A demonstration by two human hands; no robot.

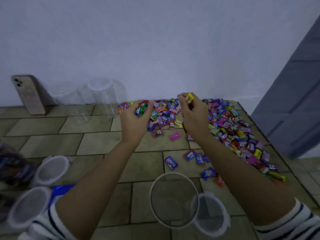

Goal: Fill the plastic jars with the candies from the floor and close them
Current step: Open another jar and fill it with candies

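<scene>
Both hands reach over the tiled floor (97, 144) toward its far edge by the wall, where the candies (230, 129) lie in a broad heap spreading to the far right corner. The left hand (134, 121) has its fingers (147, 105) curled shut on a small bunch of wrapped candies (green, red and blue wrappers show), and the right hand (194, 116) has its fingers (181, 99) pinched on a yellow candy (189, 97) raised just above the heap. An open plastic jar (174, 199) stands at the near edge between the forearms, with a lid (212, 215) touching its right side. 2 more lids (52, 170) lie at the near left, and 2 clear jars (103, 99) stand by the wall, beside a phone (28, 94) leaning on it.
</scene>
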